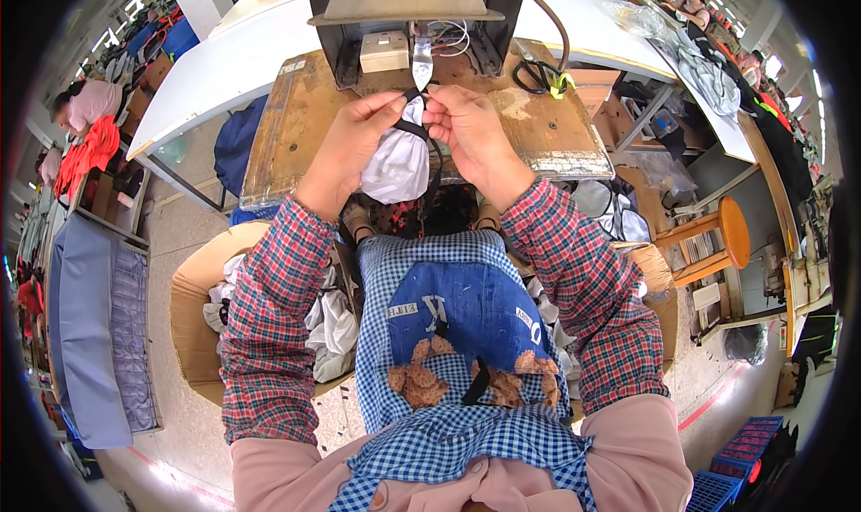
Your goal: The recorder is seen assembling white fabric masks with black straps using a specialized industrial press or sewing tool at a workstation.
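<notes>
Blue-and-white checked apron cloth [466,440] lies over my lap, closest to my eyes, with my plaid sleeves running up from it. My left hand [354,140] pinches the thin black elastic strap [414,128] between thumb and forefinger, and my right hand [466,126] pinches the same strap just beside it, both sets of fingers closed tight on it. From the strap hangs the small white fabric piece [397,167], bunched and drooping between my wrists, right under the metal head of the press machine [421,59]. All of it sits over the worn wooden worktable [296,126], with black-handled scissors [538,74] off to my right and a cardboard box of white cloth scraps [202,306] down at my left. I judge the strap could slip or twist if my grip loosens, and my fingertips sit close to the machine's tip.
</notes>
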The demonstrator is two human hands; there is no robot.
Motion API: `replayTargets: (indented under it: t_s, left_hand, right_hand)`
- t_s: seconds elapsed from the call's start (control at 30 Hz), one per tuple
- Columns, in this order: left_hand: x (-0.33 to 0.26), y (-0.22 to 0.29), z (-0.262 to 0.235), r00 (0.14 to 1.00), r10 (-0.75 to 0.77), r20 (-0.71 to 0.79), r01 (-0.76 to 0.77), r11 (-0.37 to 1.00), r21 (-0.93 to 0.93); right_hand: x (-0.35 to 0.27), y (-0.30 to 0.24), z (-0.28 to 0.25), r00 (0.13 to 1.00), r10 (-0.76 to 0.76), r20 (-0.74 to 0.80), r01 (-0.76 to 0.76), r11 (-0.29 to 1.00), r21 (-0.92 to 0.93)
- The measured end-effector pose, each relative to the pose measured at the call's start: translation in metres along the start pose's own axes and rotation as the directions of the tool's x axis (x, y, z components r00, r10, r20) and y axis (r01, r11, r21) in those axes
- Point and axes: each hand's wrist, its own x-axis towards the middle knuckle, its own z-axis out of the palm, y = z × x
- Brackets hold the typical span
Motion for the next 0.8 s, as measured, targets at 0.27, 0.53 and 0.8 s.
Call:
replayTargets:
  t_s: [0.27,0.53,0.8]
  left_hand:
    - [0.0035,-0.0079,-0.0028,1.000,0.006,-0.009,-0.006,0.999,-0.036]
    - [0.0038,-0.0091,-0.0035,1.000,-0.005,-0.012,0.005,0.999,-0.033]
    - [0.0019,-0.0078,-0.0026,1.000,-0.015,-0.007,0.014,0.995,-0.101]
  right_hand:
    - [0.0004,0.0037,0.0022,0.999,-0.043,-0.030,0.042,0.999,-0.035]
    - [0.0000,0.0049,0.0040,0.998,-0.057,-0.038,0.056,0.998,-0.037]
    - [-0.0014,0.0038,0.0089,0.995,-0.076,-0.058,0.075,0.997,-0.030]
